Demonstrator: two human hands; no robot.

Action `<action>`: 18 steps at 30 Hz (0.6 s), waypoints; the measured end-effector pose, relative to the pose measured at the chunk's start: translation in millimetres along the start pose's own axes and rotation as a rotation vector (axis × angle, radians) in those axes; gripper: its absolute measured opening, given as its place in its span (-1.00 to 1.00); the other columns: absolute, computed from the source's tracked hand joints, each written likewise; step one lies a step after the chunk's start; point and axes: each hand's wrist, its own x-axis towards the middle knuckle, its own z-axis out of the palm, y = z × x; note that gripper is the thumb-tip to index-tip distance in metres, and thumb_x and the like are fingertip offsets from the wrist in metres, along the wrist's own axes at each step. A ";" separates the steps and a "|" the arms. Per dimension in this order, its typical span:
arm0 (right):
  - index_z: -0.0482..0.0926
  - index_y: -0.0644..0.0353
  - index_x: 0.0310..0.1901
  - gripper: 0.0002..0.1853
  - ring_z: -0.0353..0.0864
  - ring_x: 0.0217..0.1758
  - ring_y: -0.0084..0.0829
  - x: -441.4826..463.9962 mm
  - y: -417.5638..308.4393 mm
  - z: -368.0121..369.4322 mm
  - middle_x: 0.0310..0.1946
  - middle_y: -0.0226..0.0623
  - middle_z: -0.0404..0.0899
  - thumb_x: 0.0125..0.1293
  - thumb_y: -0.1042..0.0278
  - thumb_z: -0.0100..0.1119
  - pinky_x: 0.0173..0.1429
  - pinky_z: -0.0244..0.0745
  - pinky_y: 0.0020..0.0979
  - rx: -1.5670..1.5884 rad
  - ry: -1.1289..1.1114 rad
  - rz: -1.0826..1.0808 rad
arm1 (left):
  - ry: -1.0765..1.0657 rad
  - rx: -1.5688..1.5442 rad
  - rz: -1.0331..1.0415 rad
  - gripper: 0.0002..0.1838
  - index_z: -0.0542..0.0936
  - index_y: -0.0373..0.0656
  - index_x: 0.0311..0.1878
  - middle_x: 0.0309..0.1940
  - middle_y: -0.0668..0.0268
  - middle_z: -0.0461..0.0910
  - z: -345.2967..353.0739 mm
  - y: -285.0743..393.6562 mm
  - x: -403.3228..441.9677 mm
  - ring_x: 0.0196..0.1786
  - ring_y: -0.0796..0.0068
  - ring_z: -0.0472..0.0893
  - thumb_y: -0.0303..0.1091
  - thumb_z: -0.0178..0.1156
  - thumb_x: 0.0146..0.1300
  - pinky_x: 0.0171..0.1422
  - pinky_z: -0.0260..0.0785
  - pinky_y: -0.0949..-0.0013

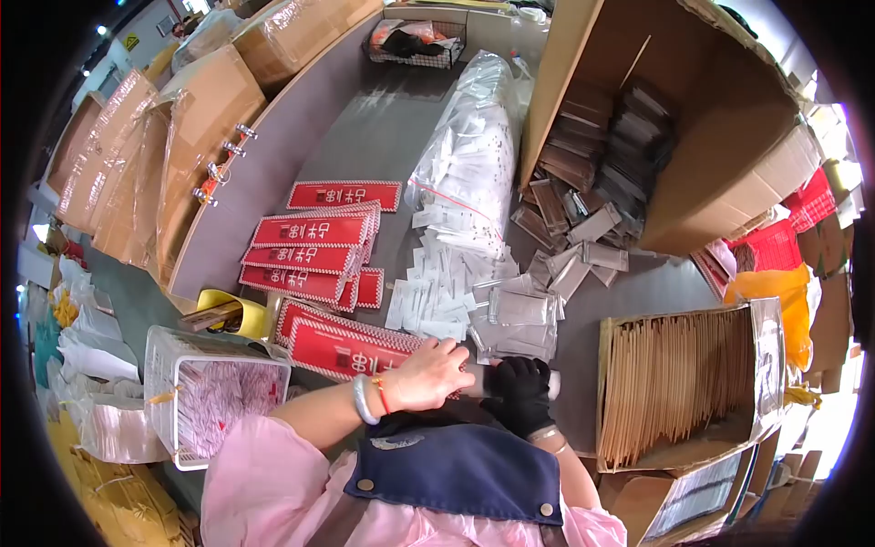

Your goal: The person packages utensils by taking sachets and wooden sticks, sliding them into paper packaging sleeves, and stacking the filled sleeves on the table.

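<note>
My left hand (427, 374) is bare, with a bangle and a red string at the wrist. Its fingers are curled together beside the right end of a red printed paper sleeve (342, 346); what they pinch is hidden. In a black glove, my right hand (519, 392) is closed around a pale, roll-like object (554, 384) whose ends show on either side. Just beyond my hands lie small white packets (428, 296) and clear flat packets (524, 319). More red sleeves (305, 246) are stacked to the left.
A large carton (711, 137) of dark packets lies open at the back right. Thin wooden sticks (674, 383) fill a box at right. A white basket (162, 401) and yellow container (239, 314) stand left. A long clear bag (469, 146) lies mid-table.
</note>
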 end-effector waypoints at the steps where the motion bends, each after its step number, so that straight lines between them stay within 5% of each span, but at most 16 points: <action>1: 0.51 0.10 0.05 -0.21 0.47 0.07 -0.12 1.4 -3.7 -11.1 -0.08 -0.23 0.54 -0.28 -0.05 0.57 0.14 0.30 -0.02 0.005 -0.003 -0.004 | -0.002 0.000 -0.007 -0.90 0.59 0.06 -0.35 -0.13 0.25 0.49 -11.4 -5.3 -2.5 -0.01 0.20 0.48 -0.34 0.24 0.01 0.01 0.35 0.18; 5: 0.53 0.07 -0.07 -0.36 0.51 -0.07 -0.10 -6.1 2.1 -33.3 -0.22 -0.26 0.53 -0.25 0.05 0.56 0.05 0.31 -0.07 0.020 0.176 0.116 | 0.083 0.080 -0.023 -0.91 0.61 -0.07 -0.36 -0.07 0.23 0.48 -52.7 -76.6 -22.8 0.09 0.09 0.45 -0.40 0.23 0.02 0.14 0.34 0.01; 7: 0.53 0.08 -0.06 -0.34 0.53 -0.10 -0.11 -10.7 3.0 -37.9 -0.24 -0.28 0.54 -0.25 0.05 0.56 0.04 0.31 -0.08 -0.035 0.160 0.214 | 0.401 0.476 -0.218 -0.87 0.63 -0.17 -0.32 0.07 0.12 0.46 -59.8 -90.5 -37.8 0.17 -0.01 0.42 -0.46 0.23 0.00 0.21 0.31 -0.03; 8: 0.53 0.08 -0.07 -0.34 0.53 -0.09 -0.13 -11.1 0.0 -37.4 -0.21 -0.27 0.55 -0.25 0.01 0.55 0.06 0.29 -0.08 -0.052 0.159 0.198 | 0.426 0.338 -0.348 -0.70 0.64 -0.20 -0.22 0.18 0.08 0.43 -54.6 -83.3 -43.3 0.25 -0.04 0.37 -0.49 0.34 -0.13 0.34 0.26 -0.02; 13: 0.54 0.08 -0.06 -0.34 0.52 -0.06 -0.14 -8.4 -12.9 -39.5 -0.18 -0.25 0.55 -0.23 -0.03 0.54 0.12 0.25 -0.06 -0.074 0.092 0.143 | 0.439 0.058 -0.602 -0.05 0.50 -0.16 0.23 0.22 0.03 0.36 26.7 -19.3 -49.3 0.32 -0.08 0.28 0.07 0.59 -0.28 0.39 0.04 -0.29; 18: 0.53 0.10 -0.02 -0.32 0.52 -0.05 -0.14 -3.3 -18.3 -38.4 -0.17 -0.25 0.55 -0.18 -0.09 0.51 0.13 0.24 -0.05 -0.107 -0.025 0.106 | 0.485 -0.145 -0.653 0.01 0.44 -0.18 0.29 0.30 0.04 0.33 41.0 -27.7 -54.1 0.39 -0.10 0.22 0.11 0.58 -0.25 0.45 -0.07 -0.31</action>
